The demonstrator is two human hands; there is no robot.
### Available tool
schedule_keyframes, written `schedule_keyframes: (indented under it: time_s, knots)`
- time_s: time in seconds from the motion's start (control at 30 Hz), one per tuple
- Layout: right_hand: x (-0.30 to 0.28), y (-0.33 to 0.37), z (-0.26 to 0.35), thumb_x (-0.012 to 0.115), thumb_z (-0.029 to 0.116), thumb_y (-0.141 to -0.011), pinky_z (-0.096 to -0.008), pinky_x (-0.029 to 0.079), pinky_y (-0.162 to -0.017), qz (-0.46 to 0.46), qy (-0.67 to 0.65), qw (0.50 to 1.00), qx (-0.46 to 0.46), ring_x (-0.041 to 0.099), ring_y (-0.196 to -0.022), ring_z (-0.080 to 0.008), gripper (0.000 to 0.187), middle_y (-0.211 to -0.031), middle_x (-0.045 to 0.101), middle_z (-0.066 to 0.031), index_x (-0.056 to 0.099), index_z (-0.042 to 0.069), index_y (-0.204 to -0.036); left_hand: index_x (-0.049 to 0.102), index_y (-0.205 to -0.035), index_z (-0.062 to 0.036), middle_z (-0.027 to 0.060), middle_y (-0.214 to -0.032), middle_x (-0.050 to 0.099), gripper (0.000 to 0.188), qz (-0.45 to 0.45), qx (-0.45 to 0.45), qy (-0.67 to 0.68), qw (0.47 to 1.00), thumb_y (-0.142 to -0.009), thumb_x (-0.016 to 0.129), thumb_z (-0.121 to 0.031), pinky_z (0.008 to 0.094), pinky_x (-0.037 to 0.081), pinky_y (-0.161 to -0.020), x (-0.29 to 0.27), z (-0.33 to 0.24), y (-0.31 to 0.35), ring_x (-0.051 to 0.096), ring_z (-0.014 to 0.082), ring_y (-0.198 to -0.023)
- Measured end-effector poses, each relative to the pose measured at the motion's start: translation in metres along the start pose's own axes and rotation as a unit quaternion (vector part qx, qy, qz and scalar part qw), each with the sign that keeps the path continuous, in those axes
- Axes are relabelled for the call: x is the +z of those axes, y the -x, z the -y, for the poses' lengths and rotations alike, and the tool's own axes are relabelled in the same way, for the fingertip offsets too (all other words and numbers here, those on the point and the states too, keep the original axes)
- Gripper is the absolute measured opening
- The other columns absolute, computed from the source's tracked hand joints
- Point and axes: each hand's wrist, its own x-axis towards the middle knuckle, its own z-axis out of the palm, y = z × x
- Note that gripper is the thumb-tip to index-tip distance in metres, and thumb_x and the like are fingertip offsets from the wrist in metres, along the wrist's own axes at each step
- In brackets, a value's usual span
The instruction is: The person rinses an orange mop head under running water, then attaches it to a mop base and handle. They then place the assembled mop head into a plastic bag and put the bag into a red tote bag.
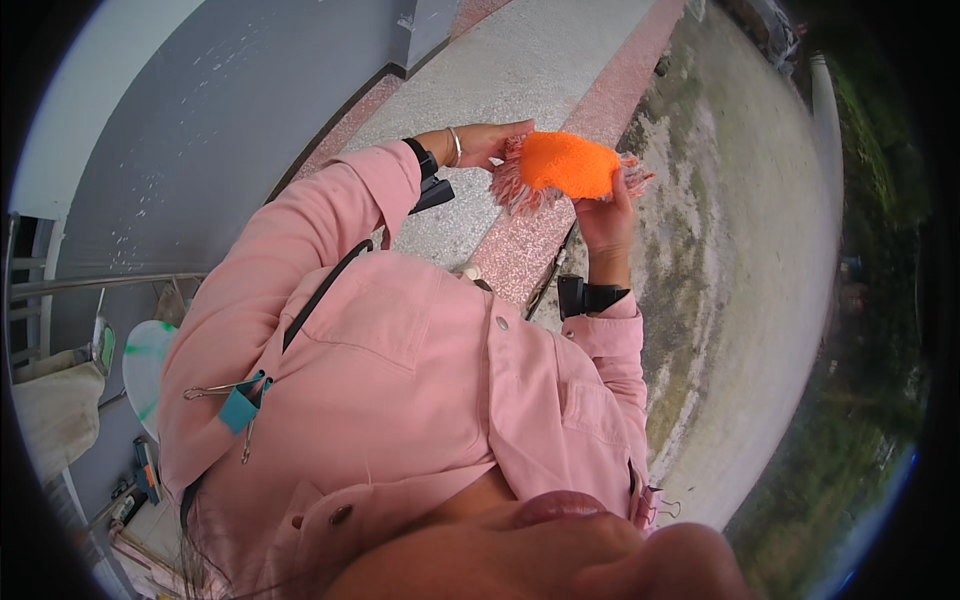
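A bright orange fuzzy cloth piece [569,165] with a shaggy pinkish-white fringe is held out in front of my chest, between my two hands. My left hand [484,144], with a silver bangle at the wrist, grips its left end near the fringe; some of those fingers are hidden behind it. At the lower right end, my right hand [606,222] pinches the cloth with the thumb on the orange face. Long strands of fringe hang down at the left, and shorter ones stick out past my right thumb. Both wrists wear black straps with small black devices.
Speckled flooring with pink bands [520,245] runs beneath my hands, beside stained concrete [720,260]. A grey wall [250,110] rises at left. A metal rail [110,284], a round white-and-green object [148,370] and a beige cloth [58,420] are at lower left. Greenery [860,400] lies far right.
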Motion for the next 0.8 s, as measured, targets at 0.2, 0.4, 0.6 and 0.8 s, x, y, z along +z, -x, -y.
schedule_keyframes:
  time_s: [0.2,0.4,0.6,0.8]
  knots:
    - [-0.104,-0.148,0.067,0.065,0.002,-0.081,-0.0389,0.041,-0.098,0.015,0.239,0.971,-0.018,0.054,-0.114,-0.0217,0.047,-0.122,0.057,-0.009,0.048,0.003,-0.126,0.058,-0.112,-0.0071,0.0026,-0.1,0.06,0.024,0.037,0.154,-0.044,0.986,-0.092,0.059,-0.02,0.0277,0.046,-0.072,-0.07,-0.072,-0.167,0.052,0.0108,-0.08]
    - [-0.152,-0.34,0.143,0.066,0.018,-0.083,-0.0363,0.043,-0.095,-0.045,0.263,0.964,-0.011,0.049,-0.117,-0.0225,0.066,-0.132,0.048,-0.0134,0.035,0.004,-0.14,0.057,-0.118,-0.0055,0.007,-0.117,0.06,0.028,0.087,0.211,-0.011,0.974,-0.093,0.056,-0.018,0.0327,0.044,-0.093,-0.152,-0.173,-0.292,0.056,0.0186,-0.104]
    - [-0.114,-0.553,0.152,0.057,0.03,-0.09,-0.0405,0.038,-0.1,0.158,0.207,0.956,0.132,0.047,-0.12,-0.0234,0.065,-0.133,0.048,-0.014,0.03,0.002,-0.142,0.056,-0.121,-0.0046,0.0089,-0.124,0.057,0.035,0.115,0.184,0.084,0.973,-0.091,0.059,-0.022,0.0371,0.042,-0.099,-0.26,-0.255,-0.386,0.054,0.0211,-0.111]
    - [-0.112,-0.7,0.173,0.06,0.018,-0.088,-0.0336,0.049,-0.084,0.128,0.239,0.958,0.09,0.058,-0.102,-0.0178,0.052,-0.117,0.059,-0.0093,0.042,0.002,-0.134,0.053,-0.122,-0.0046,0.0107,-0.125,0.055,0.038,0.152,0.204,0.212,0.944,-0.093,0.053,-0.029,0.0403,0.041,-0.101,-0.37,-0.324,-0.511,0.054,0.0246,-0.113]
